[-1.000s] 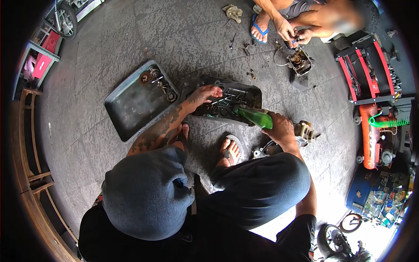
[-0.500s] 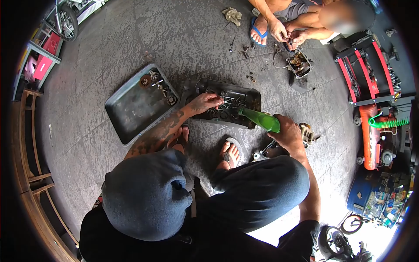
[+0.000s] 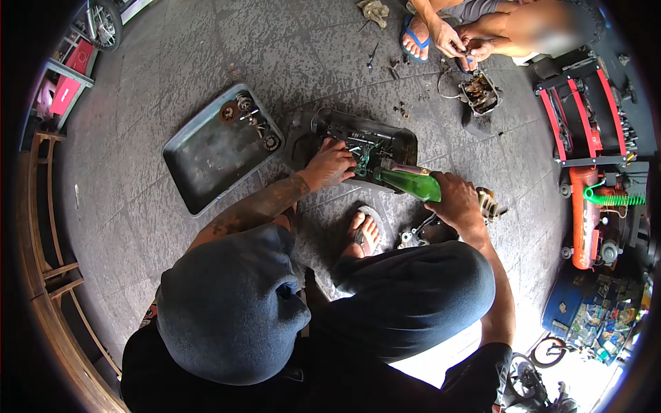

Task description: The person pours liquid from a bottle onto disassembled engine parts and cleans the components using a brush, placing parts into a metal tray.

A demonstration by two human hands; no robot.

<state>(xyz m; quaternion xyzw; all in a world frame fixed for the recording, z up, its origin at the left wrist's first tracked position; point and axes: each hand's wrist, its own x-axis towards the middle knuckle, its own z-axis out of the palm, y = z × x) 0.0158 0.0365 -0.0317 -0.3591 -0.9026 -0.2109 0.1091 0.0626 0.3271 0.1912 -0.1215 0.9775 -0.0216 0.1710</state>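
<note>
My right hand (image 3: 456,201) is wrapped around the base of a green glass bottle (image 3: 413,183). The bottle lies tilted, its neck pointing left over a dark tray (image 3: 411,148) that holds several small metal parts (image 3: 358,146). A greenish tint shows among the parts near the bottle's mouth; whether it is liquid I cannot tell. At the tray's left end, my left hand (image 3: 332,165) reaches in with bent fingers closed among the parts; what they grip is hidden.
Left of it lies a larger tray (image 3: 206,162) with several metal parts. Engine pieces (image 3: 413,234) sit by my right foot. Across from me a person's hands (image 3: 461,47) work on a small part, near an open engine part (image 3: 480,93). A red tool rack (image 3: 582,113) stands at right.
My left hand has turned and moved slightly down, its fingers deeper in the parts. The bottle has shifted a little and rolled, showing a different side. Green tint now shows among the parts.
</note>
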